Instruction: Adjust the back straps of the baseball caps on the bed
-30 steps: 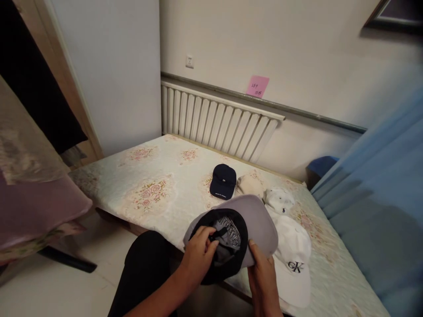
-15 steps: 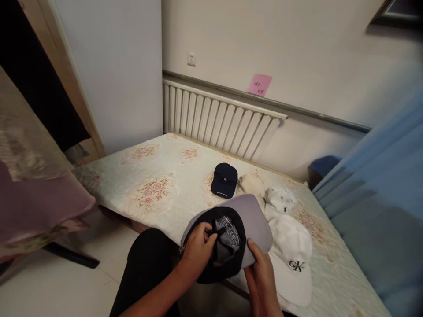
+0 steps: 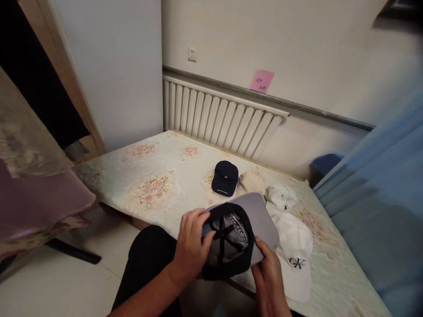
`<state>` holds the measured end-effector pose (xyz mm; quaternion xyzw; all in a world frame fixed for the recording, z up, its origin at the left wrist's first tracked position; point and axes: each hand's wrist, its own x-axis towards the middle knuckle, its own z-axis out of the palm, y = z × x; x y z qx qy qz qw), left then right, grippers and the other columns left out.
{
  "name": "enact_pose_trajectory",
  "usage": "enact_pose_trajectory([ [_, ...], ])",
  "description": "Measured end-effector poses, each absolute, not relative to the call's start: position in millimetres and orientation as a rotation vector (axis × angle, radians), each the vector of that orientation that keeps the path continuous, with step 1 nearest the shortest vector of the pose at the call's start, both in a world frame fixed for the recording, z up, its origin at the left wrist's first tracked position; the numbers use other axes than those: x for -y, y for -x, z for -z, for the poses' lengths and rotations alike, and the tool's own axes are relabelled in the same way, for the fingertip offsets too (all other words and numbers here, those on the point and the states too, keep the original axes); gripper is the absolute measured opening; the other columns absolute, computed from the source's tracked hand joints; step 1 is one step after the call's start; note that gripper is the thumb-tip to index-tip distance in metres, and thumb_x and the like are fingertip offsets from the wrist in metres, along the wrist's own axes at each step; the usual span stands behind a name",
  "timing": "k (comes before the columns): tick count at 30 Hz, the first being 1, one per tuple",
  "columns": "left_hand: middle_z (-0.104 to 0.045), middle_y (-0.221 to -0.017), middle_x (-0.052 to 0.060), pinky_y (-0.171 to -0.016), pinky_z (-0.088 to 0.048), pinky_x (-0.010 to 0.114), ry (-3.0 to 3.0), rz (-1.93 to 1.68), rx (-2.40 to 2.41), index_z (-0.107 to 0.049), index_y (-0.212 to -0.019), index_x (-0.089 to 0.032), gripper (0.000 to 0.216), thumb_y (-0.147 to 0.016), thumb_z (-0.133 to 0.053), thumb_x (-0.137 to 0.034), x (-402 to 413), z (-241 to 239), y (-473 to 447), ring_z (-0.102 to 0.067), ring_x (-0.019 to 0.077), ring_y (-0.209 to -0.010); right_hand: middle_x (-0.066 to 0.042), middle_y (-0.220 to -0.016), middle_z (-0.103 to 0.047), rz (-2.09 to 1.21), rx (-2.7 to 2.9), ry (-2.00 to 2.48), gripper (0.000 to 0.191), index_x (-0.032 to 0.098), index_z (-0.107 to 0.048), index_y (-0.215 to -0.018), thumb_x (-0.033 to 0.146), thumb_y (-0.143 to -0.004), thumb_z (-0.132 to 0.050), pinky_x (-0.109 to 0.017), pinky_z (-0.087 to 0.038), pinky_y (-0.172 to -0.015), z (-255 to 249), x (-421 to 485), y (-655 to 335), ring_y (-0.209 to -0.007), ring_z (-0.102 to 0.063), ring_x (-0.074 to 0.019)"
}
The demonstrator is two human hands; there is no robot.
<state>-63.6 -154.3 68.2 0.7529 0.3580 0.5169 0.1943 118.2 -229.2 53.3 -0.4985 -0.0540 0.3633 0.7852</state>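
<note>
The left hand (image 3: pixel 191 247) grips the left rim of a grey cap (image 3: pixel 256 215). Its fingers are curled over the edge and its thumb is pressed against the dark lining. The right hand (image 3: pixel 270 278) pinches the opposite rim from below, with the thumb lying on the edge where the crown meets the peak. Both hands are closed on the cap, which they hold just above the near edge of the bed (image 3: pixel 165 176) and over the person's black-trousered knee (image 3: pixel 148 259).

The cap is turned inside up, so its black hollow faces the camera and the back of an embroidered patch shows within. Its long axis runs from the near left to the far right. The crown is nearest the person, and the grey peak points away and to the right, toward the other caps.

A white cap (image 3: pixel 297 259) with dark letters lies just beside the right hand, partly under the peak. Beyond it lie a smaller white cap (image 3: pixel 280 198), a beige cap (image 3: pixel 251 181) and a navy cap (image 3: pixel 225 177), close together on the flowered cover. A white radiator (image 3: pixel 218 118) runs along the wall behind the bed, with a pink note (image 3: pixel 261 81) above it. A blue curtain (image 3: pixel 380 198) hangs at the right.
</note>
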Motion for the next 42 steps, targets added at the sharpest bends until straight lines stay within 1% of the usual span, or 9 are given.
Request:
enact_pose_trajectory([
  [4,-0.050,-0.134,0.012,-0.107,-0.029,0.045,-2.185,-1.098,-1.002,-0.045,-0.131,-0.020,0.062,-0.072,-0.061,-0.014,126,-59,63,-0.042,0.0287,-0.125,-0.005,-0.091,-0.073,-0.800,0.118,1.072,0.068,0.011,-0.050,-0.127,0.024,-0.065,-0.073,-0.032,-0.056,-0.079,-55,230,-119,-0.083,-0.068,-0.0210],
  [6,-0.058,-0.124,0.010,-0.103,-0.034,0.042,-2.090,-0.933,-0.973,-0.051,-0.125,-0.021,0.054,-0.073,-0.057,-0.012,114,-53,60,-0.051,0.0269,-0.116,-0.005,-0.090,-0.073,-0.810,0.116,1.077,0.068,0.010,-0.051,-0.127,0.023,-0.064,-0.074,-0.031,-0.056,-0.078,-54,230,-119,-0.084,-0.068,-0.0211],
  [9,-0.068,-0.099,0.007,-0.088,-0.045,0.036,-1.667,-0.767,-0.892,-0.064,-0.100,-0.017,0.024,-0.078,-0.055,-0.023,106,-48,56,-0.061,0.0237,-0.094,-0.003,-0.089,-0.073,-0.807,0.118,1.068,0.066,0.011,-0.053,-0.124,0.021,-0.062,-0.075,-0.030,-0.055,-0.081,-53,230,-121,-0.082,-0.068,-0.0194],
  [13,-0.070,-0.092,0.008,-0.077,-0.050,0.035,-0.875,-0.674,-0.691,-0.062,-0.103,-0.015,0.032,-0.075,-0.064,-0.029,107,-45,53,-0.065,0.0214,-0.079,-0.001,-0.084,-0.073,-0.822,0.147,1.033,0.056,0.013,-0.059,-0.118,0.019,-0.064,-0.073,-0.034,-0.054,-0.084,-52,231,-123,-0.076,-0.068,-0.0185],
  [17,-0.072,-0.083,0.012,-0.076,-0.052,0.038,-0.562,-0.526,-0.600,-0.066,-0.097,-0.009,0.029,-0.074,-0.066,-0.027,110,-44,54,-0.068,0.0224,-0.071,-0.001,-0.077,-0.073,-0.848,0.108,1.034,0.049,0.011,-0.064,-0.110,0.017,-0.063,-0.073,-0.034,-0.056,-0.080,-52,229,-124,-0.070,-0.067,-0.0183],
  [23,-0.071,-0.097,0.016,-0.078,-0.053,0.037,-0.660,-0.438,-0.436,-0.065,-0.105,-0.009,0.042,-0.068,-0.075,-0.024,115,-45,58,-0.069,0.0226,-0.077,-0.003,-0.084,-0.073,-0.847,0.101,1.027,0.049,0.012,-0.064,-0.110,0.018,-0.062,-0.073,-0.033,-0.055,-0.082,-46,226,-126,-0.079,-0.068,-0.0206],
  [27,-0.072,-0.085,0.014,-0.077,-0.052,0.040,-0.730,-0.415,-0.488,-0.067,-0.097,-0.008,0.042,-0.058,-0.080,-0.017,117,-43,58,-0.069,0.0242,-0.073,-0.003,-0.081,-0.073,-0.844,0.073,1.061,0.048,0.012,-0.065,-0.107,0.022,-0.060,-0.074,-0.032,-0.056,-0.078,-38,228,-131,-0.081,-0.068,-0.0224],
  [37,-0.072,-0.084,0.014,-0.072,-0.053,0.035,-0.683,-0.480,-0.438,-0.067,-0.101,-0.008,0.046,-0.060,-0.080,-0.024,119,-45,56,-0.068,0.0208,-0.068,-0.002,-0.079,-0.073,-0.818,0.031,1.073,0.047,0.012,-0.066,-0.103,0.020,-0.057,-0.074,-0.030,-0.057,-0.076,-24,228,-138,-0.079,-0.069,-0.0210],
  [42,-0.072,-0.084,0.015,-0.068,-0.053,0.033,-0.679,-0.489,-0.463,-0.066,-0.100,-0.008,0.043,-0.061,-0.079,-0.020,118,-43,54,-0.068,0.0206,-0.067,-0.002,-0.076,-0.073,-0.822,0.023,1.084,0.044,0.011,-0.066,-0.100,0.019,-0.057,-0.075,-0.032,-0.057,-0.075,-26,230,-135,-0.075,-0.068,-0.0211],
])
